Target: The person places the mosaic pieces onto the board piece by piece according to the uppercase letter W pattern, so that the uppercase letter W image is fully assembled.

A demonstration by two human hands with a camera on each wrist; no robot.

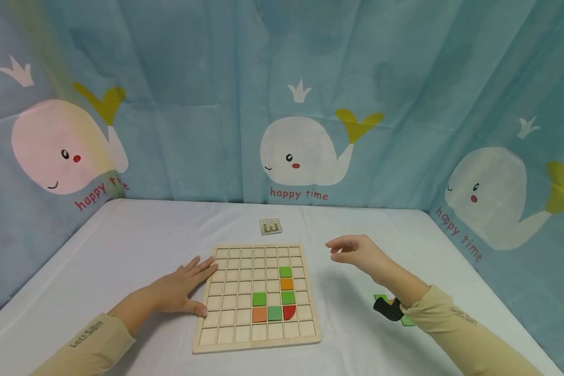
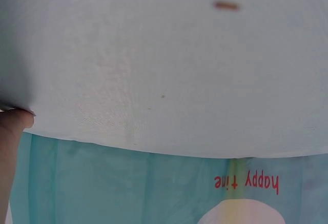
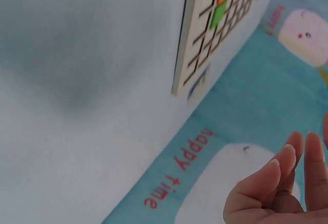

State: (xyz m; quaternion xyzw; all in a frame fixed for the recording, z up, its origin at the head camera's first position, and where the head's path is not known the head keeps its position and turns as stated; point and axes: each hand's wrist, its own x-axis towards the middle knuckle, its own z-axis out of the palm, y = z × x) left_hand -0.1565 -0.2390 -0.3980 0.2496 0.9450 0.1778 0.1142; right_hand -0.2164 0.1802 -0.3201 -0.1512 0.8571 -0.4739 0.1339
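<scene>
A wooden grid board [image 1: 226, 330] lies on the white table. Several coloured tiles fill cells in its right part: a column of green [image 1: 285, 271], orange [image 1: 287, 284] and green above a rounded red tile [image 1: 289, 313], with a teal tile [image 1: 274, 313], an orange-red tile [image 1: 259, 315] and another green tile [image 1: 259, 299] to the left. My left hand [image 1: 180, 287] rests along the board's left edge, fingers spread. Raised to the right of the board, my right hand [image 1: 357, 251] has loosely bent fingers [image 3: 259, 185] and nothing between them.
Behind the board lies a small pattern card [image 1: 270, 226]. Green pieces [image 1: 407, 321] lie on the table at right, partly hidden by my right forearm and a black object [image 1: 388, 308] at the wrist. A blue curtain [image 1: 192, 130] with whales surrounds the table.
</scene>
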